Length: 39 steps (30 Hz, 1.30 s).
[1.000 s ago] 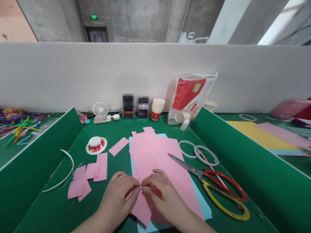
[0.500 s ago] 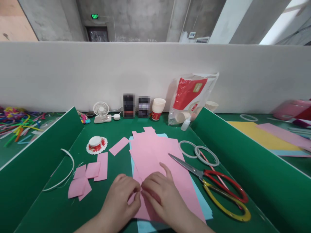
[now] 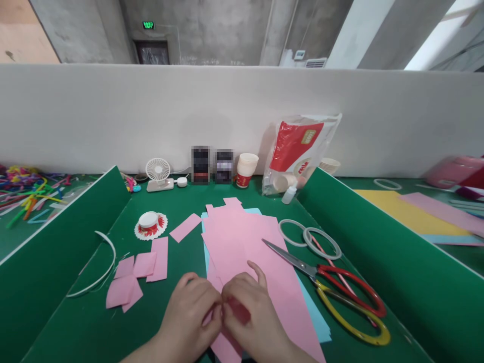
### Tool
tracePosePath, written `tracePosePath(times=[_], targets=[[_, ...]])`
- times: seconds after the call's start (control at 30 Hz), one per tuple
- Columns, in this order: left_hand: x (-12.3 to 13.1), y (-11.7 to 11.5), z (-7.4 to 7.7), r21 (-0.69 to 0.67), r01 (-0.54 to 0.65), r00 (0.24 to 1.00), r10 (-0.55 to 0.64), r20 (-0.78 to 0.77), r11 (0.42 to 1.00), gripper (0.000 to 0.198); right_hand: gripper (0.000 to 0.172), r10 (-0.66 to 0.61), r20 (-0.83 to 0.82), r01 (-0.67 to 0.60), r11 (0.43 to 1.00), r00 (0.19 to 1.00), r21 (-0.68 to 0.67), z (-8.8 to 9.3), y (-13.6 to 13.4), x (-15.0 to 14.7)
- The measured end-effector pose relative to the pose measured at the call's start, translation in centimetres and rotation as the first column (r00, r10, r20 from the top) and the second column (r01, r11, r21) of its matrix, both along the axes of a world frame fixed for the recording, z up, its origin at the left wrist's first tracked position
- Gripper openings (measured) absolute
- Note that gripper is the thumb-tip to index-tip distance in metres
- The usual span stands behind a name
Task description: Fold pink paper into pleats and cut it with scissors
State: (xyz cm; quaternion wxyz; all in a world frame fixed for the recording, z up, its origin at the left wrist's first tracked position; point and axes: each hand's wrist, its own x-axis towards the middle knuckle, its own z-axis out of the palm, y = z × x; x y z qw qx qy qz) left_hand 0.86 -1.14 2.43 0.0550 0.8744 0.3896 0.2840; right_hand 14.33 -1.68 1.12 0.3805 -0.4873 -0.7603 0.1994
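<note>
My left hand (image 3: 193, 313) and my right hand (image 3: 254, 315) meet at the lower middle, thumbs and fingertips pinched together on pink paper (image 3: 228, 347). The pinched spot is mostly hidden behind my fingers. Beneath and beyond them lie overlapping pink sheets (image 3: 260, 237) on top of light blue sheets (image 3: 315, 322). My right index finger sticks up off the paper. Scissors (image 3: 302, 264) with one red and one yellow handle rest to the right, slightly open, their blade tip over the pink sheet.
Small pink pieces (image 3: 120, 291) and a red-white paper hat shape (image 3: 150, 224) lie left. A white strip (image 3: 109, 267) curves near the left green divider (image 3: 75, 222). Tape rings (image 3: 322, 243) sit right. Behind stand a fan (image 3: 158, 170), paper cups (image 3: 245, 170), a glue bottle (image 3: 289, 194) and a plastic bag (image 3: 298, 146).
Both hands have shifted slightly right and down, still pinched together. The near edge of the pink paper has moved toward me and looks bent under my hands.
</note>
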Motion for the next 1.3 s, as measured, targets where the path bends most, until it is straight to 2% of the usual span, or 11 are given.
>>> tracePosePath(times=[0.23, 0.47, 0.77, 1.03, 1.3], targets=[[-0.01, 0.06, -0.22, -0.184, -0.069, 0.997, 0.072, 0.011, 0.981, 0.016, 0.016, 0.002, -0.067, -0.006, 0.998, 0.998, -0.069, -0.17, 0.21, -0.12], [-0.17, 0.13, 0.12, -0.426, -0.127, 0.983, 0.171, 0.065, 0.896, 0.019, 0.013, 0.023, -0.113, -0.05, 0.969, 0.993, -0.244, 0.29, 0.52, 0.13], [0.02, 0.05, -0.14, -0.375, -0.122, 0.991, 0.133, 0.004, 0.919, 0.018, 0.014, -0.002, -0.083, -0.017, 0.973, 0.997, -0.229, 0.01, 0.39, -0.09], [-0.02, 0.02, 0.08, -0.41, -0.128, 0.988, 0.153, 0.03, 0.903, 0.018, 0.012, 0.007, -0.126, -0.045, 0.955, 0.992, -0.294, 0.15, 0.66, -0.05], [0.03, 0.1, 0.16, -0.419, -0.134, 0.986, 0.163, 0.036, 0.898, 0.021, 0.014, 0.02, -0.123, -0.052, 0.964, 0.992, -0.26, 0.16, 0.62, -0.05]])
